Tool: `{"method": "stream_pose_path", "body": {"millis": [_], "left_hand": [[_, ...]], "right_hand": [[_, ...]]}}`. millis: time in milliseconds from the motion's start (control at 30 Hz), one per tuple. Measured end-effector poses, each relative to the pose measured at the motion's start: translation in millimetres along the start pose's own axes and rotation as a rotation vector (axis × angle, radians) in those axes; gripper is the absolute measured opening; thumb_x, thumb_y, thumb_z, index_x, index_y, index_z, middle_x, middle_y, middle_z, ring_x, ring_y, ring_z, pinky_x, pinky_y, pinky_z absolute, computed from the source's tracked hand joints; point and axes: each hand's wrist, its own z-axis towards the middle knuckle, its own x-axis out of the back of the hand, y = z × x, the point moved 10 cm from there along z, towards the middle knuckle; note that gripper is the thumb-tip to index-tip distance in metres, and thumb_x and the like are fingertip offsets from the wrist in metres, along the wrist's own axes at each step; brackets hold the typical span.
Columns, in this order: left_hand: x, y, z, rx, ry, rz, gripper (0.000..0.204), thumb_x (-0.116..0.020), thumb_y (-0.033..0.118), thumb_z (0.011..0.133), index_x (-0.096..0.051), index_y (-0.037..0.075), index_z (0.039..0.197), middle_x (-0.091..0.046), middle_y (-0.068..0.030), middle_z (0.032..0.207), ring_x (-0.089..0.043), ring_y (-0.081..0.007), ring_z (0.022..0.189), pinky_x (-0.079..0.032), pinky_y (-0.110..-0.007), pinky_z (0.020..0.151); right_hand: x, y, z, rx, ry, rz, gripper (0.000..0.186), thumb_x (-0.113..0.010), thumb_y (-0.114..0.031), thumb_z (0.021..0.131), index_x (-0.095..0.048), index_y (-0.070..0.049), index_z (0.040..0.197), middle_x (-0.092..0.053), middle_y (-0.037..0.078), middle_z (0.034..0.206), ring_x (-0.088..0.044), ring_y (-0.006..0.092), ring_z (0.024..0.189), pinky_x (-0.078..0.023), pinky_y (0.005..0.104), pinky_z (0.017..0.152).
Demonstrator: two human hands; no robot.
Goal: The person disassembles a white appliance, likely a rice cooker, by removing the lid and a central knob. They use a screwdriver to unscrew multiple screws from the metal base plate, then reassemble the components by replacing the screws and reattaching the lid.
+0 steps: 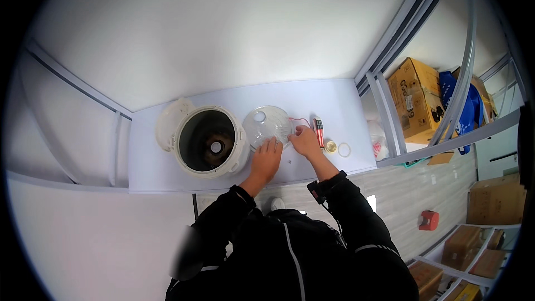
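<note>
My left hand [267, 159] lies with fingers stretched out on the near part of a round, shiny, see-through or metallic disc [257, 128] with a round hole. At the disc's right edge my right hand [304, 141] is closed in a pinch; whatever is between its fingertips is too small to make out. A thin red cord [301, 119] runs just beyond that hand. To the left stands a large white rice cooker [241, 144], its lid [165, 128] swung back and its dark inside showing brown stains around a central knob.
Right of my right hand lie a red handheld device [319, 132], a small yellowish round cap [331, 146] and a pale ring [344, 150]. A tiny grey piece [289, 161] sits near the front edge. Metal frame posts [388, 114] and a cardboard box [415, 100] stand beyond the table's right end.
</note>
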Motion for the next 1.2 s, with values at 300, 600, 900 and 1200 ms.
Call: {"method": "stream_pose_path", "body": {"millis": [300, 600, 900, 1200], "left_hand": [[-13.1, -26.0, -14.7, 0.168, -0.085, -0.175, 0.058, -0.077, 0.025, 0.088, -0.058, 0.004, 0.139, -0.053, -0.0263, 0.151, -0.054, -0.0453, 0.137, -0.047, -0.051, 0.112], [21.5, -30.2, -2.0, 0.212, 0.063, -0.31, 0.051, -0.067, 0.006, 0.09, -0.053, 0.001, 0.139, -0.054, -0.0256, 0.143, -0.049, -0.0471, 0.138, -0.04, -0.052, 0.116], [61.4, -45.8, 9.6, 0.43, 0.301, -0.761, 0.043, -0.049, 0.001, 0.103, -0.048, -0.006, 0.146, -0.052, -0.0272, 0.144, -0.055, -0.0452, 0.131, -0.047, -0.048, 0.11], [34.4, -58.8, 2.6, 0.7, 0.362, -0.912, 0.047, -0.045, 0.012, 0.109, -0.046, -0.005, 0.153, -0.067, -0.0268, 0.121, -0.067, -0.0411, 0.112, -0.05, -0.047, 0.102]], "right_hand": [[-31.4, 12.5, 14.8, -0.37, -0.123, 0.748, 0.051, -0.077, -0.016, 0.086, -0.059, -0.003, 0.132, -0.065, 0.008, 0.108, -0.063, 0.0195, 0.092, -0.054, 0.034, 0.08], [-13.8, -12.2, 2.4, -0.434, -0.234, 1.119, 0.039, -0.071, -0.01, 0.091, -0.061, -0.004, 0.129, -0.063, 0.002, 0.099, -0.062, 0.0125, 0.081, -0.052, 0.027, 0.07], [36.0, -54.7, -18.6, -0.026, -0.311, 0.885, 0.033, -0.07, -0.012, 0.097, -0.066, -0.004, 0.129, -0.072, 0.007, 0.111, -0.07, 0.0157, 0.091, -0.058, 0.0311, 0.081], [34.9, -22.4, -50.7, 0.237, -0.069, -0.348, 0.042, -0.072, -0.003, 0.084, -0.066, -0.01, 0.125, -0.065, 0.018, 0.115, -0.068, 0.0422, 0.103, -0.057, 0.0481, 0.088]]}}
